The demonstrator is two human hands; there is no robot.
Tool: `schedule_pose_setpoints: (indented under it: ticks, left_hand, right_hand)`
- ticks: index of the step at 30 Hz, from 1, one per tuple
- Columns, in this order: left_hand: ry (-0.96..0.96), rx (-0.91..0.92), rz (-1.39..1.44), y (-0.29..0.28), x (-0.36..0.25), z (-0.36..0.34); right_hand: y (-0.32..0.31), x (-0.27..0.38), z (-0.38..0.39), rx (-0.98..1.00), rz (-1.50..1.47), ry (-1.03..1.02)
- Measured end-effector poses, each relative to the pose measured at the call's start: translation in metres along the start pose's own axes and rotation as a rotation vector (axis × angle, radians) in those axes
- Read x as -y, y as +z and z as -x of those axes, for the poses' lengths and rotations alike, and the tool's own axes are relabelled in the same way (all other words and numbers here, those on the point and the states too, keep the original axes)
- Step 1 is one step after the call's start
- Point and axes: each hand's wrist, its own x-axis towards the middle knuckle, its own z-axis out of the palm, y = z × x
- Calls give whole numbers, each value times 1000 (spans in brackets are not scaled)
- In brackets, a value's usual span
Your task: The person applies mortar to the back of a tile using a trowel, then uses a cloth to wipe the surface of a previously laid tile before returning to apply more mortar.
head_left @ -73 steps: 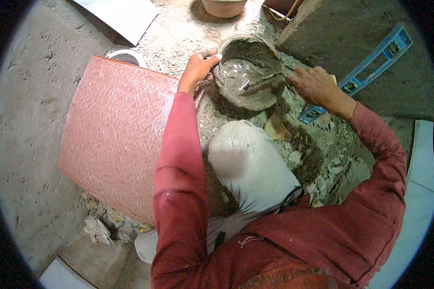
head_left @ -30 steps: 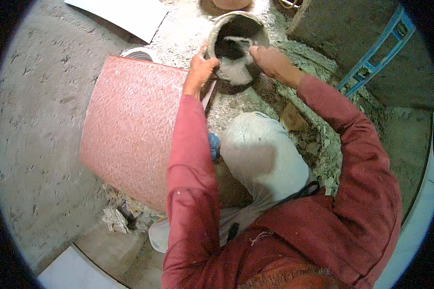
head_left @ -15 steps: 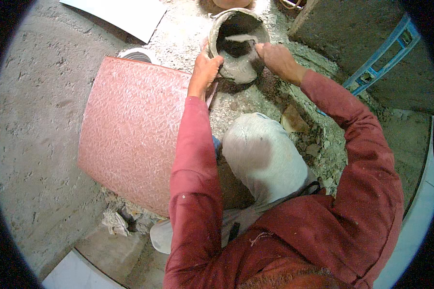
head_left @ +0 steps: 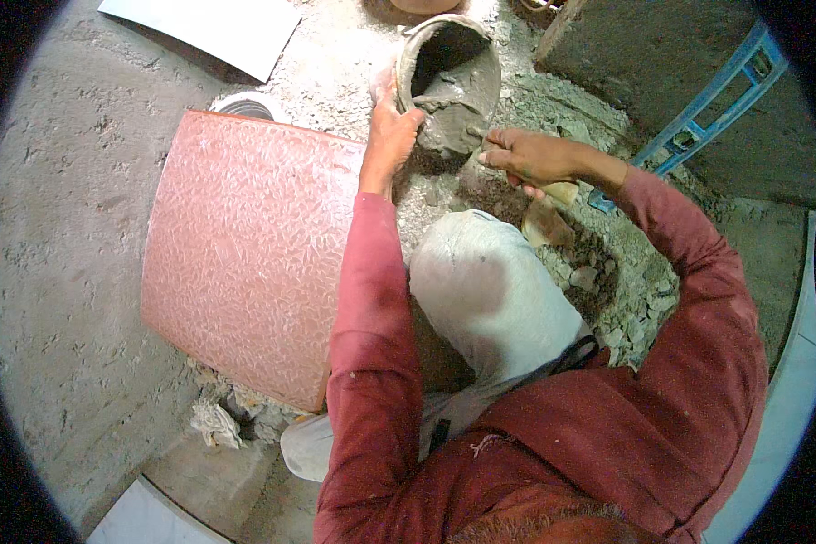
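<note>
A round mortar bucket (head_left: 449, 68) lies tipped on its side on the rough cement floor (head_left: 54, 227), near the top of the view, its mouth turned toward the person. Wet grey mortar (head_left: 458, 104) coats its lower inner wall and spills out over the lip onto the ground below; the upper inside is dark and in shadow.

The left hand (head_left: 392, 136) is closed on the near left rim of the bucket, fingers wrapped over the edge. The right hand (head_left: 526, 156) sits just right of the mouth, fingers curled tight around a tool handle (head_left: 560, 192) whose pale end shows under the palm; its working end is hidden in the mortar, so I cannot tell its kind.

Below the hands is a patch of broken rubble and damp mortar (head_left: 607, 281), beside the person's pale trouser knee (head_left: 490, 290). To the left, a large pink textured tile (head_left: 245, 254) lies flat on the floor, touching the left forearm's sleeve. A blue spirit level (head_left: 707, 104) rests at the right against a cement block (head_left: 644, 54). A white sheet (head_left: 208, 27) lies at the upper left.
</note>
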Motion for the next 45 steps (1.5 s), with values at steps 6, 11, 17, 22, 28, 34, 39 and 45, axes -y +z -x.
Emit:
schedule_pose_setpoints:
  ticks: [6, 11, 17, 22, 28, 34, 39, 45]
  left_hand:
    - [-22, -27, -126, 4, -10, -5]
    - [-253, 13, 239, -3, -29, -4]
    - [69, -89, -146, 20, 11, -18]
    - [18, -79, -90, 21, 10, -12]
    - [71, -38, 22, 16, 3, -1]
    - [-2, 48, -56, 4, 9, 5]
    - [34, 48, -41, 1, -1, 14]
    - [31, -92, 13, -11, 29, 33]
  right_hand:
    - [5, -48, -46, -454, 822, -127]
    - [-40, -30, -24, -454, 899, -224]
    - [-77, -23, -62, -833, 1179, -192]
    - [-64, -36, -71, -694, 1032, -59]
    - [-61, -70, -74, -560, 994, -153]
    - [-73, -79, -82, -240, 900, -75]
    - [-54, -96, -88, -111, 501, -362]
    - [-1, -32, -79, -1, -202, -77]
